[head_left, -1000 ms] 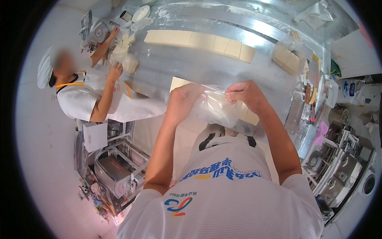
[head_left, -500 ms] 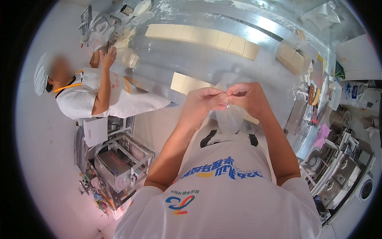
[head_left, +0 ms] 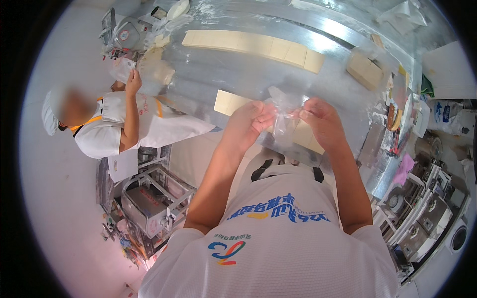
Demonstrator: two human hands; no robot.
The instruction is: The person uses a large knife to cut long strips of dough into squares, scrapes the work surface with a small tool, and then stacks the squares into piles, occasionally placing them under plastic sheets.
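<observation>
A: What is the left hand doing?
B: Its thumb and fingers are curled in on one side of a clear plastic bag, gripping the film; the exact fingertip contact is blurred.
A: And the right hand?
B: It pinches the other side of the same bag between thumb and fingers, so the bag hangs bunched between the two hands, above the near edge of the metal table.
A: What lies around it?
B: A short row of pale blocks shows just beside the left hand, and more pale pieces show below the right hand, partly behind the film.
A: Farther out?
B: A long row of pale blocks runs across the table, with a wrapped block off to the right. On the left, a co-worker in a white cap and apron has one hand raised near some plastic film.
</observation>
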